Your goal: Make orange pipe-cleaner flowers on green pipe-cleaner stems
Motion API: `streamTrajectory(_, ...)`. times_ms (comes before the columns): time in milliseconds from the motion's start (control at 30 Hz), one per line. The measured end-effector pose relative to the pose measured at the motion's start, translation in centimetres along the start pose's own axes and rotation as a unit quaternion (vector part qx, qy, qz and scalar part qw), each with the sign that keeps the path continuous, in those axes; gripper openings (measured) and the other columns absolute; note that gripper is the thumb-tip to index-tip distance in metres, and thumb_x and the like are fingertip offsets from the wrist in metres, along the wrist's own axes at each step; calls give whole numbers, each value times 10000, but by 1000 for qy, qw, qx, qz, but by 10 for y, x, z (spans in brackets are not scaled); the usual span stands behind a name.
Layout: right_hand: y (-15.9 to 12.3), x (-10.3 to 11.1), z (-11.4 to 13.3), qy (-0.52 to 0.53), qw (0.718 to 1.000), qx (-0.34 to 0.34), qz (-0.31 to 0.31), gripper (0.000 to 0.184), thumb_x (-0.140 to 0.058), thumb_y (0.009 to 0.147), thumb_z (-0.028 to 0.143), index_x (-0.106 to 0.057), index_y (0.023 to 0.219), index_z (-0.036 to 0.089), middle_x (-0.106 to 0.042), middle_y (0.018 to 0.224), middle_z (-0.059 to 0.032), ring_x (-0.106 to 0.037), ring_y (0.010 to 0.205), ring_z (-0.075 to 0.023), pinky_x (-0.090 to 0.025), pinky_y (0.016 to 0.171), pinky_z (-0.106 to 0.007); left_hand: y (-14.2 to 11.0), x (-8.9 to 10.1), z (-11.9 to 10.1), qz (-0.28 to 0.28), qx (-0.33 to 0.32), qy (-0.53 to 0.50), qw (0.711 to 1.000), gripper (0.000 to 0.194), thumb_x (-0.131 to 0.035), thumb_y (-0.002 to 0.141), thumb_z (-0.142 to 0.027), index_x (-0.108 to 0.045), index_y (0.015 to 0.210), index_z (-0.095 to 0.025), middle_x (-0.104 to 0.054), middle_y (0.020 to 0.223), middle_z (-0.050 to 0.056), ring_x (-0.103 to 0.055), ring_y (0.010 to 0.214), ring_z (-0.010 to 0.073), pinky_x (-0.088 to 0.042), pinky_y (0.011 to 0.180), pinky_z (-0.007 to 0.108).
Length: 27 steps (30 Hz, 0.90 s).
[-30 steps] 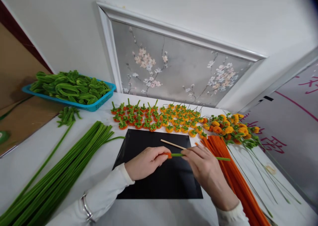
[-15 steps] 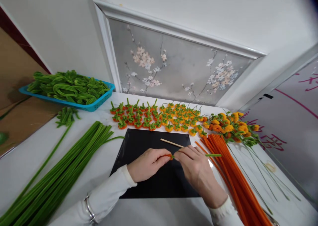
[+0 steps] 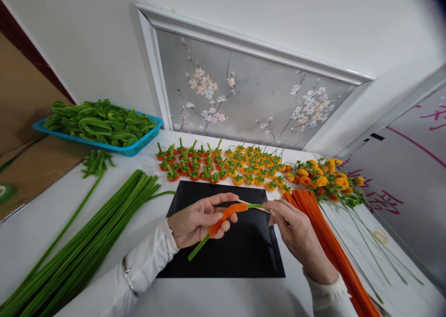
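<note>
Over the black mat (image 3: 230, 256), dead center of the white table (image 3: 45, 215), my left hand (image 3: 195, 222) pinches a green stem (image 3: 199, 252) with an orange coil (image 3: 228, 215) wound round its middle, fingers closed on it, stem tail pointing to 7 o'clock. My right hand (image 3: 296, 229), at 3 o'clock of the left, is closed on the stem's far green end, thumb and forefinger tight. Thin wooden stick (image 3: 259, 207) lies under that spot, partly hidden by the hands. Progress, as I judge it: the coil covers only part of the stem and is not yet shaped like the finished pieces, so this one is mid-way. Done work is plenty: rows of small orange and yellow blossoms (image 3: 223, 166) at 12 o'clock of the mat, and yellow flowers on long stems (image 3: 325, 180) at 2 o'clock. Stock left is large too: orange pipe cleaners (image 3: 324, 242) at 3 to 4 o'clock, straight green pipe cleaners (image 3: 90, 242) at 9 o'clock, bent green ones in the blue basket (image 3: 139, 147) at 10 o'clock. Writing: pink-red marks on the grey panel (image 3: 400, 177) at far right, cut off and skewed, not readable. No brand or label seen anywhere else.
</note>
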State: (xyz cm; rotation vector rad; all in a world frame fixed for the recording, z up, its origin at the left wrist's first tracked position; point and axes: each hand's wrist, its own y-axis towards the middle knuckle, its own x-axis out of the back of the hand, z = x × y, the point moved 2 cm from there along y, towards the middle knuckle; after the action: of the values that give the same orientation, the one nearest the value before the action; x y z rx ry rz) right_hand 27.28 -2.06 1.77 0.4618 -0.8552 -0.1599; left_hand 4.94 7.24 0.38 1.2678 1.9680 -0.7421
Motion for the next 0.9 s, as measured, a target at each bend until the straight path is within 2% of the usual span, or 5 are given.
streamTrajectory(167, 3, 2, 13, 86, 995, 5, 57, 267, -375, 937, 152, -636, 934, 211, -658, 863, -44, -639, 793, -149, -517, 710, -243, 3, 0, -2, -37, -69, -36, 996, 423, -744, 711, -96, -633, 1108, -192, -671, 900, 41, -658, 788, 116, -527, 727, 221)
streamTrajectory(333, 1, 0, 30, 112, 983, 12, 145, 294, -389, 938, 140, -630, 1076, 237, -668, 1026, -51, -630, 956, -159, -512, 841, -269, 7, 8, 0, -123, -112, -10, 986, 427, -764, 699, -128, -631, 1100, -196, -673, 846, 21, -677, 779, 128, -547, 647, 187)
streamTrajectory(600, 2, -16, 40, 41, 995, 78, -46, 173, -533, 884, 175, -699, 919, 212, -617, 984, -88, -617, 853, -173, -544, 703, -285, 10, -4, 5, -182, -112, 93, 972, 575, -742, 691, -54, -558, 1202, -243, -663, 870, 6, -677, 823, 139, -531, 610, 164)
streamTrajectory(733, 3, -16, 47, 83, 991, 94, -44, 147, -533, 880, 157, -674, 877, 198, -637, 1021, -95, -617, 932, -193, -534, 801, -330, 12, -9, 7, -177, -104, 106, 973, 647, -759, 658, -43, -539, 1227, -258, -670, 893, 9, -668, 830, 142, -539, 648, 207)
streamTrajectory(900, 2, -12, 54, 159, 979, 105, -69, 253, -512, 859, 43, -629, 988, 226, -667, 875, -49, -643, 830, -168, -542, 729, -303, 13, -4, 9, -199, -103, 114, 968, 578, -773, 649, -61, -584, 1170, -223, -652, 871, 12, -678, 852, 170, -563, 652, 225)
